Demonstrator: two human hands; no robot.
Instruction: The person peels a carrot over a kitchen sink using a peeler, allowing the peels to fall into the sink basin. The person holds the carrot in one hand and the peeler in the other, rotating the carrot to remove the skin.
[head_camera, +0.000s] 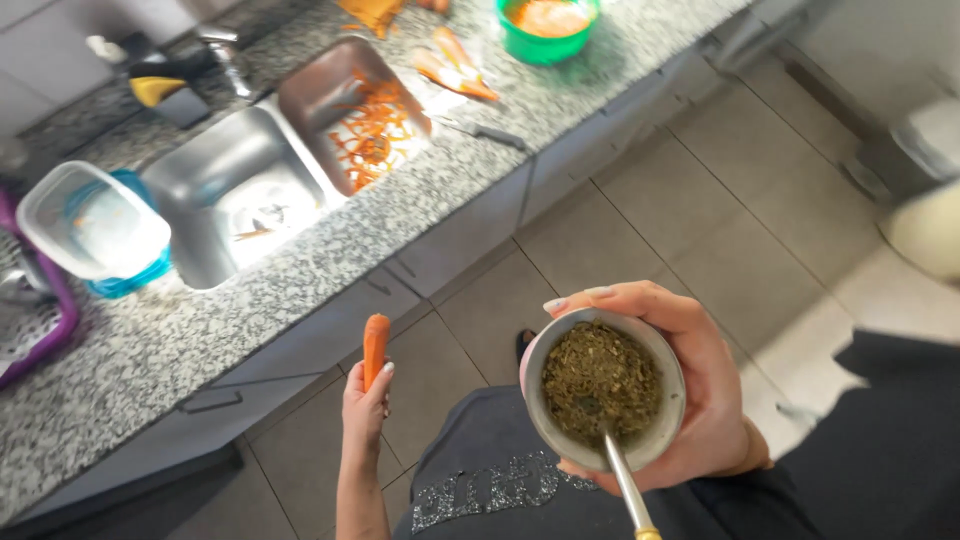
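Head view, looking down past the person's dark top to the tiled floor (600, 240). The right hand (690, 385) cups a round metal cup filled with green-brown chopped herb (603, 388), fingers wrapped around the far wall and the thumb side beneath; the grip is closed on the cup, which is held level at waist height, well apart from the tabletop. A metal drinking straw with a gold-coloured end (625, 485) stands in the herb and leans toward the wearer.

The left hand (366, 405) is raised with the forearm vertical, its grip narrow around the lower end of a peeled orange carrot (375, 345), which points upward, over the floor just in front of the cabinet drawers.

Behind lies the speckled grey granite tabletop (130, 340) with a double stainless-steel sink (215, 185); the right basin holds orange carrot peelings (372, 135). A green plastic bowl of grated carrot (547, 25), a dark-handled knife (480, 130) and a clear plastic container over a blue one (92, 225) rest on the tabletop.

Risk, as a judgement: the cup is brim-full and held over the floor and clothing, so a tilt of the wrist could spill herb; the carrot is pinched only at its base and could slip.
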